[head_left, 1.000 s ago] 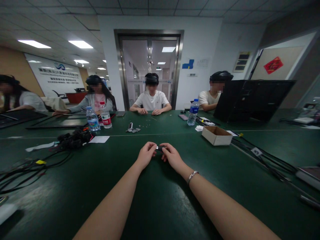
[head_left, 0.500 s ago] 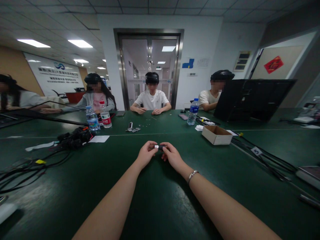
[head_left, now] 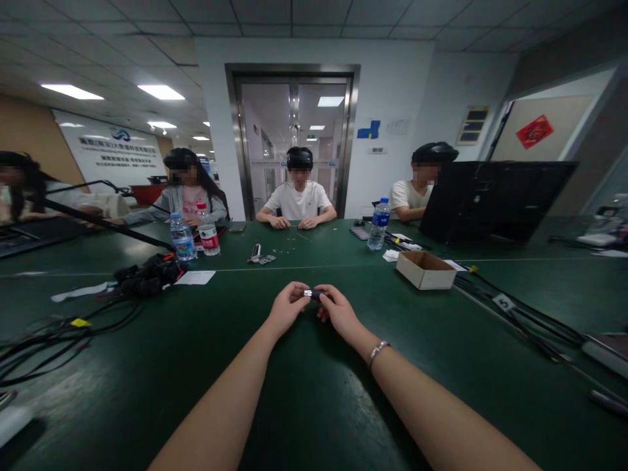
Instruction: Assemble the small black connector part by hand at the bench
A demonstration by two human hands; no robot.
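Observation:
Between my two hands is a small dark cylinder with a shiny silver band (head_left: 315, 294), held level just above the green table (head_left: 314, 405). It is too small to tell its exact kind. My left hand (head_left: 288, 306) pinches its silver end between thumb and fingers. On the dark end, the thumb and fingers of my right hand (head_left: 338, 307) are closed; a metal bracelet (head_left: 378, 352) circles that wrist. My fingertips cover parts of both ends.
An open cardboard box (head_left: 426, 271) stands to the right, near cables (head_left: 520, 320). Small metal parts (head_left: 262, 258) lie ahead. Bottles (head_left: 182, 239) and a black bundle (head_left: 150, 275) are on the left. Across the table sits a person (head_left: 300, 196); a monitor (head_left: 495, 199) stands at right.
The view has tilted up slightly, so everything sits a little lower. My grip looks the same. Across the table, the facing person's hands have come down nearer the tabletop.

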